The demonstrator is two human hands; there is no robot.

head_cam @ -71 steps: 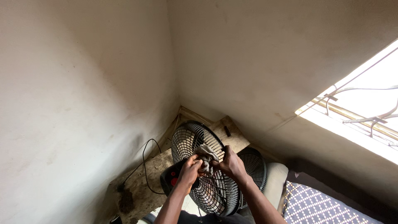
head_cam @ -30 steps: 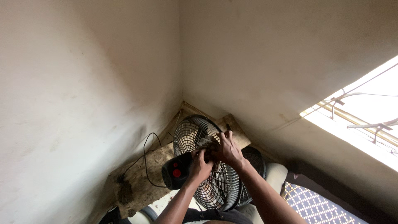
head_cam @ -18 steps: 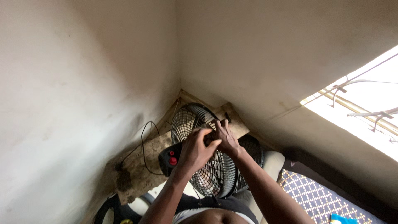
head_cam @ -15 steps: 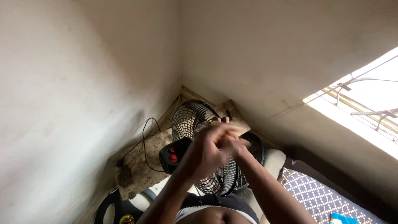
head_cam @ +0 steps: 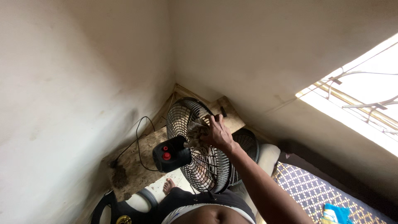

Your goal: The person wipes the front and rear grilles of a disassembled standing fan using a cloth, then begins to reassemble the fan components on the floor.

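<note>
Black cable (head_cam: 139,137): trails over the worn floor by the left wall. Motor housing (head_cam: 171,154): black, red buttons, behind the grille. Fan grille (head_cam: 198,149): round black wire cage, upright in the corner. Right hand (head_cam: 218,133): pressing a grey rag (head_cam: 198,137) against the wires, fingers closed on it. Step judged: wiping. Next stroke calls for steady pressure across uncleaned wires. Left hand: out of view.
</note>
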